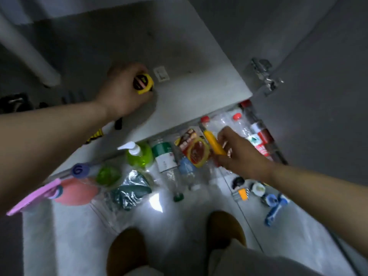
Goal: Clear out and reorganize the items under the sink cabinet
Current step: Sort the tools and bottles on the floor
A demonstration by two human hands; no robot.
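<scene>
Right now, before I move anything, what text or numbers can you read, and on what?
"6": on the purple disc.
Blurred, unreadable: face of the tape measure in the left hand.
Blurred: print on the green-label bottle.
Blurred: lettering on the red packet.
Blurred: the red-label bottles.
No text seen: yellow tool in the right hand.

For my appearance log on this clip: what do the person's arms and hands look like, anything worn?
Both are bare. The left hand and right hand wear no gloves; no watch, bracelet or ring shows, though the picture is blurry. The left forearm and right forearm are uncovered to the frame's edge, no sleeve in view.
</scene>
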